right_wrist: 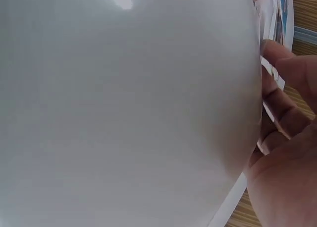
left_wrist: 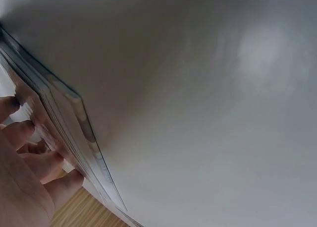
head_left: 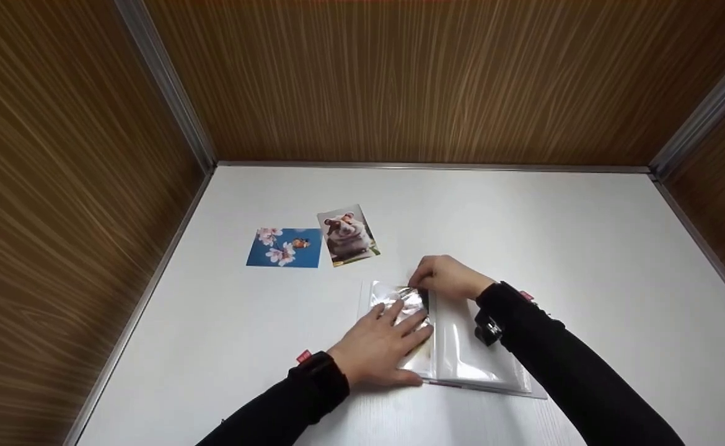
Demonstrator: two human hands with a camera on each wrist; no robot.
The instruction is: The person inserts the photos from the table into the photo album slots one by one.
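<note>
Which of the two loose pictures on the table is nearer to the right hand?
The furry-animal picture; the blue picture with pink blossoms lies to its left, farther from the right hand.

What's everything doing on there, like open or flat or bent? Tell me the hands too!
Clear plastic pocket album: open
Blue rectangular blossom print: flat, picture up
Brown-and-white hamster print: flat, picture up, askew
Left hand: spread on album
Right hand: fingers curled at album's top edge, grip unclear
</note>
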